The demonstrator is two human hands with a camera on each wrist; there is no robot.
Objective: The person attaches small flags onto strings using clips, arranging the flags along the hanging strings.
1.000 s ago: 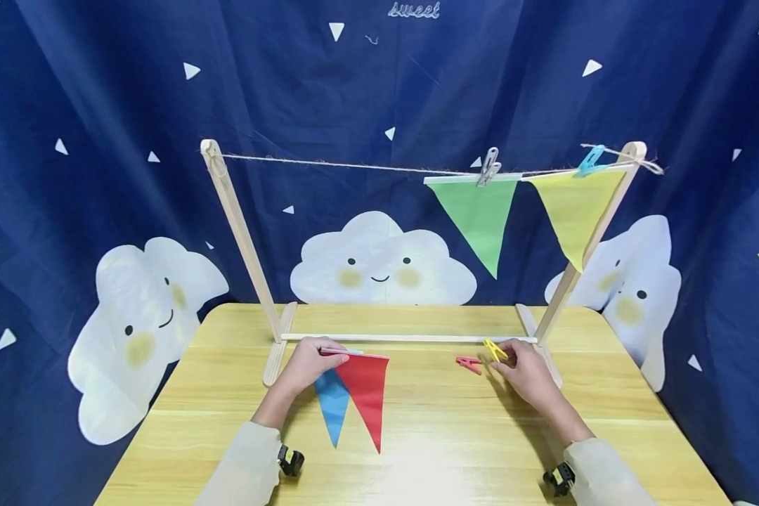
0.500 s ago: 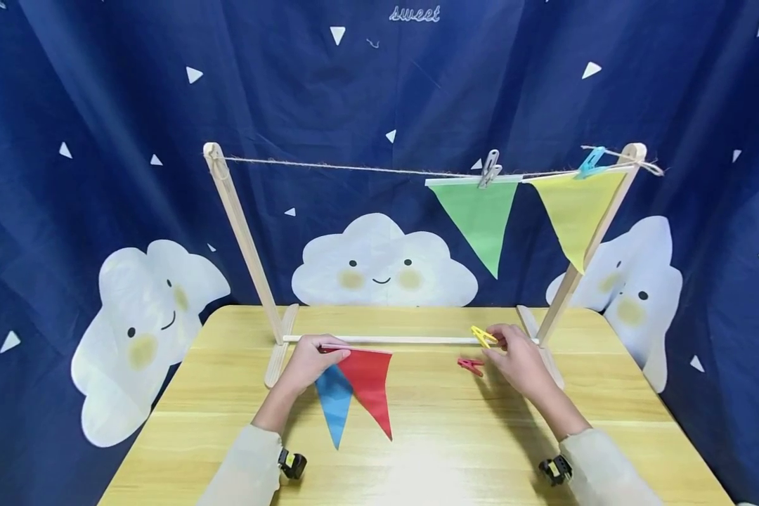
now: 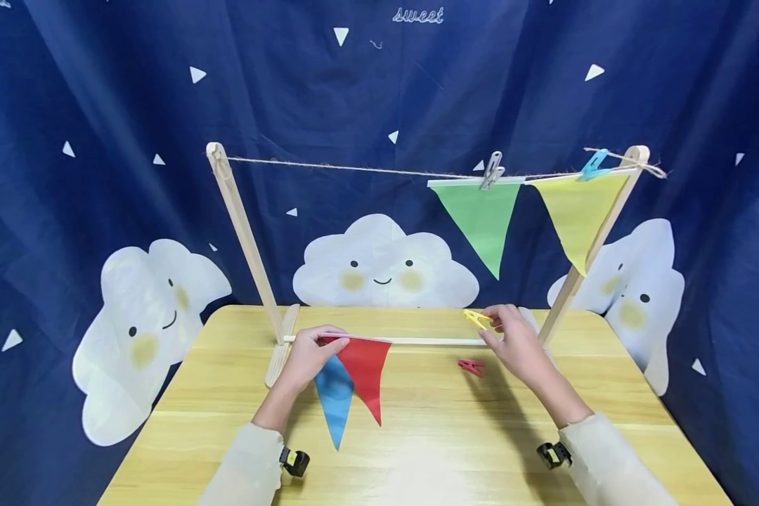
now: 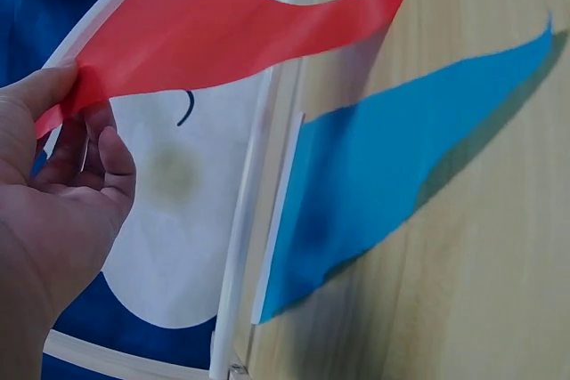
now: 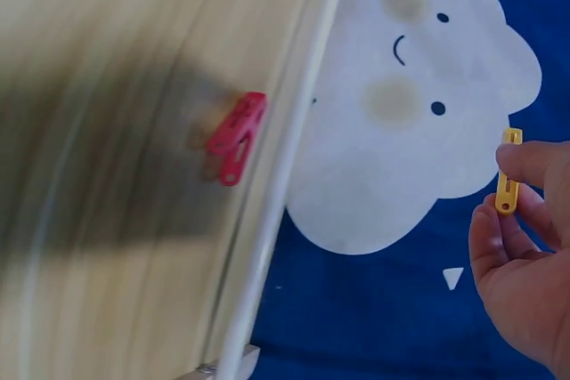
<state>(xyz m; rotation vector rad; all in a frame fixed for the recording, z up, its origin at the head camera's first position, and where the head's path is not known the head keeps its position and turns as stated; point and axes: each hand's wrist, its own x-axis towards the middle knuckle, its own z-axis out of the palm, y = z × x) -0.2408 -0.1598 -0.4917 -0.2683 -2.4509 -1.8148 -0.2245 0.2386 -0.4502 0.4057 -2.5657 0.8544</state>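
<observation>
My left hand (image 3: 310, 358) pinches the white top edge of a red pennant (image 3: 368, 369) near its left end, thumb in front. The red cloth hangs down over part of a blue pennant (image 3: 335, 404). In the left wrist view, that blue pennant (image 4: 356, 184) lies on the table, apart from the hand. Between thumb and fingers, my right hand (image 3: 520, 346) pinches a yellow clothespin (image 3: 476, 319), raised above the table. The right wrist view shows the clothespin (image 5: 507, 195) upright in the grip. Below that hand, a red clothespin (image 3: 471, 367) lies on the tabletop.
A wooden frame (image 3: 247, 239) stands at the back with a twine line (image 3: 354, 168) strung across its top. A grey clothespin (image 3: 492, 171) holds a green pennant (image 3: 481, 218) there; a light-blue clothespin (image 3: 593, 164) holds a yellow pennant (image 3: 575, 211). A low crossbar (image 3: 430, 341) joins the feet.
My right hand has risen and moved left with the yellow clothespin, away from the red one. My left hand has lifted slightly with the red pennant. The blue pennant has stayed in place.
</observation>
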